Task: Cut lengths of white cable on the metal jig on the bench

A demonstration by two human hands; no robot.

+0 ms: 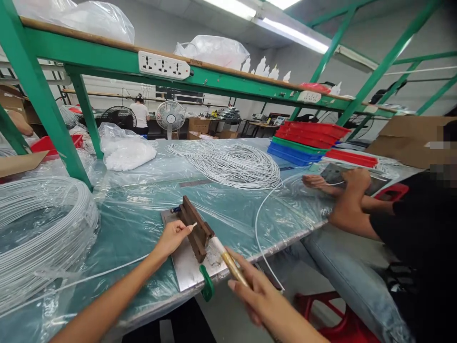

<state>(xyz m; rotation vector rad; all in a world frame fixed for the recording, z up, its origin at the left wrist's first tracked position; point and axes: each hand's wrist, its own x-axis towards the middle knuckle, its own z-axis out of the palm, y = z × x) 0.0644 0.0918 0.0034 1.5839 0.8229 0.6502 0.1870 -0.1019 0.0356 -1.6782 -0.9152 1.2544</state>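
My left hand (173,237) is closed in a pinch on the end of a white cable (107,270), and its short tip points over a brown metal clamp fixture (197,224). The fixture has two upright bars with a gap between them and a dark spring at the far end. It sits on a silver metal plate (183,271) at the table's front edge. My right hand (255,286) is wrapped round a white and gold-brown handle (228,259), whose front end meets the near end of the fixture; whether they are joined I cannot tell.
A large coil of white cable (46,228) lies at the left, another coil (235,164) further back. A green clamp (206,283) grips the table edge. Red and blue trays (303,140) are stacked at the back right. Another person's hands (357,180) work at the right.
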